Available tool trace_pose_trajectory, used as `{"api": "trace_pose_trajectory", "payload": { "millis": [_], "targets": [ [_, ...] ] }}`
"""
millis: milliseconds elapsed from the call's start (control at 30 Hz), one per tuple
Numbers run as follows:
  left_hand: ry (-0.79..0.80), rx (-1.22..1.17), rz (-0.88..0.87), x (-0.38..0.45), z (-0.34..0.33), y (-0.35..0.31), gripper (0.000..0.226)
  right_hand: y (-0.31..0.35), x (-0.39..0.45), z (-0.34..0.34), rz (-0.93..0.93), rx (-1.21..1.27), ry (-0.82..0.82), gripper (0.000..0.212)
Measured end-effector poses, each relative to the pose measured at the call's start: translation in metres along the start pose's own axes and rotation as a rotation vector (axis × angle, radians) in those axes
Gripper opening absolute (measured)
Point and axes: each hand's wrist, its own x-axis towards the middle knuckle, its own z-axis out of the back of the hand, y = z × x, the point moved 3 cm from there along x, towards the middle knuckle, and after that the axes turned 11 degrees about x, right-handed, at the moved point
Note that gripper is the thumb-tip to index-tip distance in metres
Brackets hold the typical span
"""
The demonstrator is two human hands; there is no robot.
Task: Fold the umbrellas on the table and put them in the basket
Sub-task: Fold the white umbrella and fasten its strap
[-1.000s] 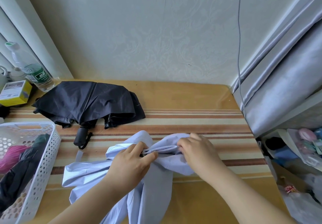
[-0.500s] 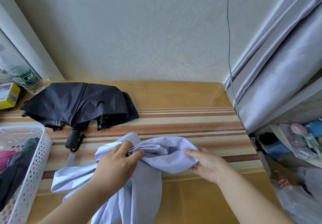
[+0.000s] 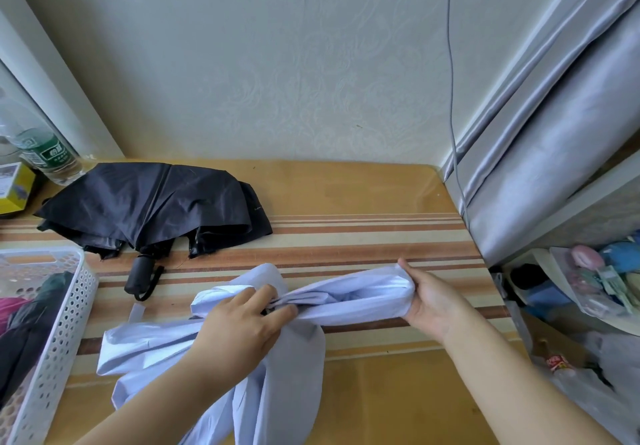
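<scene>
Head view: left hand (image 3: 239, 327) covers the lavender umbrella (image 3: 349, 301)'s gathered middle.

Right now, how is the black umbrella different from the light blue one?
The black umbrella lies alone at the back of the table, untouched; the light blue umbrella sits near the front, gripped by the left hand and the right hand. The black one's handle shows; the light blue one's is hidden. The black one lies spread flat; part of the light blue one is pulled into a roll. Neither is folded up yet.
</scene>
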Motion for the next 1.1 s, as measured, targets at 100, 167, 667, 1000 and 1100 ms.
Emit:
{"api": "trace_pose_trajectory", "payload": {
  "millis": [100,167,667,1000,1100],
  "targets": [
    [0.011,0.003,0.006,0.003,-0.004,-0.005,0.026,0.004,0.005,0.017,0.042,-0.332,-0.224,0.031],
    [0.014,0.011,0.035,0.002,-0.005,-0.002,0.026,0.012,-0.003,0.02,0.195,-0.666,-0.307,0.037],
    [0.062,0.034,0.082,-0.002,-0.004,0.01,0.023,0.03,-0.017,0.001,0.501,-1.511,-0.396,0.021],
    [0.052,-0.034,0.157,-0.011,-0.007,0.015,0.016,0.01,-0.022,-0.028,0.515,-1.366,-0.107,0.031],
    [0.039,-0.019,0.164,-0.013,-0.005,0.02,0.016,0.006,-0.022,-0.042,0.664,-1.532,0.163,0.038]
  ]
}}
